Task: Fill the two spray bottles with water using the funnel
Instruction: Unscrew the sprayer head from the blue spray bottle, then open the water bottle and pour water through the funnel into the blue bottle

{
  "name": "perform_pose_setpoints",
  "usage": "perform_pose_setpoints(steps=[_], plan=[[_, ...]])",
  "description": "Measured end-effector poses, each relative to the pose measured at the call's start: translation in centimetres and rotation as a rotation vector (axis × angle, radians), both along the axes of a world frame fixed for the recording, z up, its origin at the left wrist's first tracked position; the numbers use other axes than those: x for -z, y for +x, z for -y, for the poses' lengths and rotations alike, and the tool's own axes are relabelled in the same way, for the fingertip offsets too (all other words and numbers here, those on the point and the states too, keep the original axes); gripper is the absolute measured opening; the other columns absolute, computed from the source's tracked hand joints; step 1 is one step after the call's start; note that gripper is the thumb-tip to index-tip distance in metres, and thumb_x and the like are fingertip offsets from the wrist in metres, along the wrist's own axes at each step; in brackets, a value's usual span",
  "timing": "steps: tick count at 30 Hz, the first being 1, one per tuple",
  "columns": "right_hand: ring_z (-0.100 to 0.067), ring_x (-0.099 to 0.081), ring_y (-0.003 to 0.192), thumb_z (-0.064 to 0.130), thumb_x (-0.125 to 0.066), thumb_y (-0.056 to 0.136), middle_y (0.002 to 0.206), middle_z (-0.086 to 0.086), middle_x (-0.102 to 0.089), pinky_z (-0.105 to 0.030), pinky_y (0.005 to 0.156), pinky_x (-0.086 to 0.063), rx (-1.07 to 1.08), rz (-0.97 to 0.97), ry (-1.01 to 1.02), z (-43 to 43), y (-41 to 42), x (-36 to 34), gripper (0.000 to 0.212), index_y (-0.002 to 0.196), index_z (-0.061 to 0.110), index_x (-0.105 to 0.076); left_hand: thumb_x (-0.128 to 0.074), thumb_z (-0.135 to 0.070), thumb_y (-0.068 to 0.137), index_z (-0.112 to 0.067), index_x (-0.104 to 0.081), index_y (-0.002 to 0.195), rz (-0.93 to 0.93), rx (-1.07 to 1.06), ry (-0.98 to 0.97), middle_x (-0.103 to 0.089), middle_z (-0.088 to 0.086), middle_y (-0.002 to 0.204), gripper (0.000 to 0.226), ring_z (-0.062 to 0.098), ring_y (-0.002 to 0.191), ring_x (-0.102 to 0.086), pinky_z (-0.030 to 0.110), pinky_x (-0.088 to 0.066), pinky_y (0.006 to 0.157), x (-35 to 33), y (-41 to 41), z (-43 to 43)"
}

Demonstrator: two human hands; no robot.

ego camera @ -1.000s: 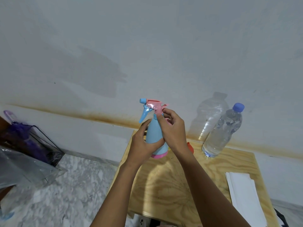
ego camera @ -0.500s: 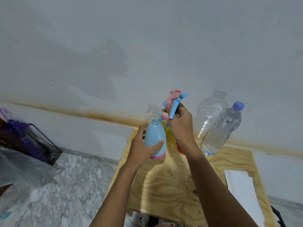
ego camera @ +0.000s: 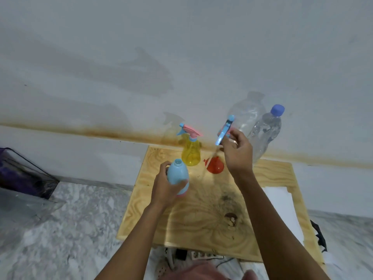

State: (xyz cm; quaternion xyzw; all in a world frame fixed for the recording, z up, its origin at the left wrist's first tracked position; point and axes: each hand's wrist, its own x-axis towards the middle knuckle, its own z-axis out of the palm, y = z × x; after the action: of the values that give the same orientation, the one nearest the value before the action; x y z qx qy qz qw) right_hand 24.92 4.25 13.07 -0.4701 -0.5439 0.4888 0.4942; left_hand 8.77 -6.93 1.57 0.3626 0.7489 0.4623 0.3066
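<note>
Sprayer head is now off. One second ago it sat on the blue spray bottle with the right hand at its collar; half a second ago it was just above the neck. It is now held up and to the right, well apart from the bottle, pinched in the curled right fingers.

The left hand is wrapped round the blue body over the near-left part of the wooden board, with the round neck open.

Judgement: the first bottle is ready for the funnel and pouring has not begun. The yellow spray bottle at the back still wears its head, and the water bottle by the wall is still capped.

With the hands parted, the yellow bottle and the red funnel beside it are now in view.

Hard to make out:
- The dip tube below the head is only a faint streak.
- The blue bottle's base is behind the left hand — cannot tell if it touches the board.
- Which way the funnel's spout points is unclear.
- The water bottle's foot is behind the right wrist.
</note>
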Motion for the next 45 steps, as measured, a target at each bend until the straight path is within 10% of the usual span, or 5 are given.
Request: perform_pose_setpoints(steps=[9,19,26,32,45], plan=[[-0.009,-0.061,0.082,0.029,-0.078,0.082,0.092,0.006,-0.064,-0.024,0.071,-0.045,-0.076,0.49,-0.239,-0.1,3.9,12.0,0.03,0.105,0.016,-0.063,-0.088,-0.024,0.068,-0.031,-0.04,0.111,-0.027,0.045,-0.068,-0.056,-0.014,0.099,0.065,0.012,0.086,-0.059,0.03,-0.051,0.063,4.2,2.9,-0.8],[-0.009,-0.057,0.071,0.037,-0.076,0.08,0.082,0.006,-0.062,-0.023,0.057,-0.039,-0.171,0.631,-0.415,-1.8,4.1,18.3,0.03,0.096,0.018,-0.06,-0.091,-0.038,0.064,-0.035,-0.033,0.117,-0.037,-0.024,-0.103,-0.053,-0.011,0.113,0.078,0.018,0.099,-0.06,0.045,-0.056,0.073,5.8,5.2,-0.6],[-0.02,-0.058,0.081,0.041,-0.07,0.083,0.087,0.0,-0.061,-0.028,0.06,-0.034,-0.21,0.757,-0.44,-2.3,3.5,20.6,0.036,0.1,0.012,-0.06,-0.083,-0.039,0.075,-0.031,-0.042,0.14,-0.114,-0.009,-0.095,-0.048,-0.021,0.13,0.077,-0.003,0.117,-0.046,0.018,-0.041,0.093,5.4,5.1,0.0],[-0.015,-0.056,0.078,0.037,-0.07,0.083,0.089,0.003,-0.059,-0.028,0.059,-0.037,-0.237,0.748,-0.444,-2.4,3.6,20.9,0.031,0.098,0.018,-0.052,-0.081,-0.026,0.078,-0.029,-0.053,0.128,-0.129,-0.008,-0.095,-0.06,-0.015,0.124,0.058,-0.003,0.108,-0.054,0.023,-0.05,0.091,5.2,4.7,-0.5],[-0.025,-0.054,0.12,0.043,-0.059,0.092,0.134,-0.006,-0.052,-0.042,0.097,-0.045,-0.164,0.767,-0.231,-9.0,1.8,19.2,0.051,0.137,0.023,-0.049,-0.085,-0.019,0.074,-0.032,-0.052,0.11,-0.079,0.028,-0.109,-0.064,-0.011,0.112,0.051,0.01,0.104,-0.059,0.034,-0.054,0.086,4.5,4.2,-1.1]])
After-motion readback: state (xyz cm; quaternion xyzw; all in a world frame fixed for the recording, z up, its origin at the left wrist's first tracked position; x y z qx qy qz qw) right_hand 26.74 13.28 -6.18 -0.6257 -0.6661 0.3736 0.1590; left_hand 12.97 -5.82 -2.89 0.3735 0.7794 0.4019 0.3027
